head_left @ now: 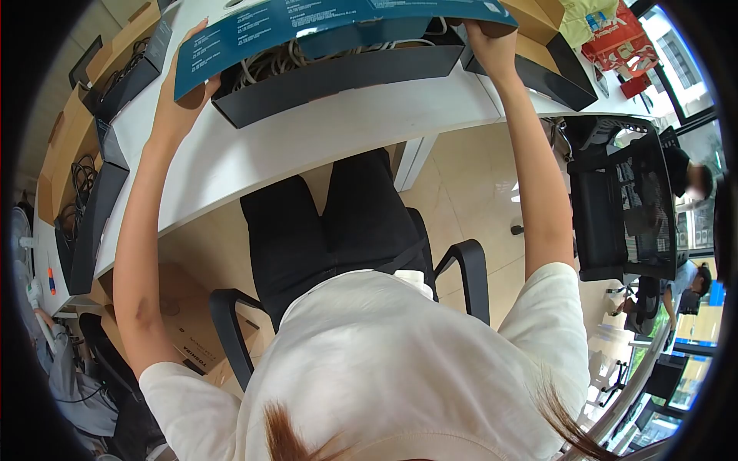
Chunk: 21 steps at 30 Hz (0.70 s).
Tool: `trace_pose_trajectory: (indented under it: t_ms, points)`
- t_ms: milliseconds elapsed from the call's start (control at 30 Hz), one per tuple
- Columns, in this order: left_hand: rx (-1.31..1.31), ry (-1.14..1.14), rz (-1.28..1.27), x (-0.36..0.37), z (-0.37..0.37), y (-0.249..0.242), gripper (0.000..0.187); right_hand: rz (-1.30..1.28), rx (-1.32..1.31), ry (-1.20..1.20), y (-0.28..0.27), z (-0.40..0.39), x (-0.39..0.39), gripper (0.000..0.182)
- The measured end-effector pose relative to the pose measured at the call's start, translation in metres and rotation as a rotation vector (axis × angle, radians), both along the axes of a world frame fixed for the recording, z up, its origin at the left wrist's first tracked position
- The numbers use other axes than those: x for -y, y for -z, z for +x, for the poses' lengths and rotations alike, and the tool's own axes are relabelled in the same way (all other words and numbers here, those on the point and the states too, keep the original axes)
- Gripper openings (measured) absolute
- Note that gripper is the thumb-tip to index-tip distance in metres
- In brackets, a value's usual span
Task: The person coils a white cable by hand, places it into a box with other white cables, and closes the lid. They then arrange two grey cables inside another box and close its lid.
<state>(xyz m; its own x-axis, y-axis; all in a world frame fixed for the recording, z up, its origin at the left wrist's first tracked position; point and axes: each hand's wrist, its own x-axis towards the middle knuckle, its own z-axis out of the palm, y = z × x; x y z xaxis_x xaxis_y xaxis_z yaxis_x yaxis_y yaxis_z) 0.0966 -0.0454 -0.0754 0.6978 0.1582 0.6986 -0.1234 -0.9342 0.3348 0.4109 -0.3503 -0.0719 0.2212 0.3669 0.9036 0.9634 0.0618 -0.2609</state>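
Observation:
A teal printed cardboard lid spans the top of the view, curving between my two hands. My left hand grips its left end, fingers partly hidden behind the card. At the other end, my right hand is closed around the lid's right edge, with its fingertips out of sight. Just under the lid lies a long black box on the white table. Coiled grey cables show inside it; the lid covers part of them. Whether lid and box are joined cannot be seen.
Open boxes with black cables line the table's left side. Another open box stands at the right, near a red bag. An orange-and-blue tool lies far left. Office chairs and other people are to the right.

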Motion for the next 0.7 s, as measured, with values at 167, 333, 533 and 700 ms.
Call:
trace_pose_trajectory:
  t_ms: [167,333,533,700]
  points:
    - [-0.094,-0.008,0.009,0.003,-0.009,-0.002,0.065,0.007,0.066,-0.013,0.022,0.012,0.003,0.032]
    - [-0.181,0.092,-0.017,-0.002,-0.019,-0.007,0.082,-0.083,-0.213,-0.04,0.002,-0.024,0.015,0.047]
    - [-0.184,0.069,0.052,0.014,-0.024,-0.004,0.1,-0.276,-0.163,0.032,0.008,-0.022,0.027,0.064]
    - [-0.159,0.032,0.083,0.016,-0.02,0.001,0.09,-0.322,-0.23,0.03,0.015,-0.029,0.031,0.061]
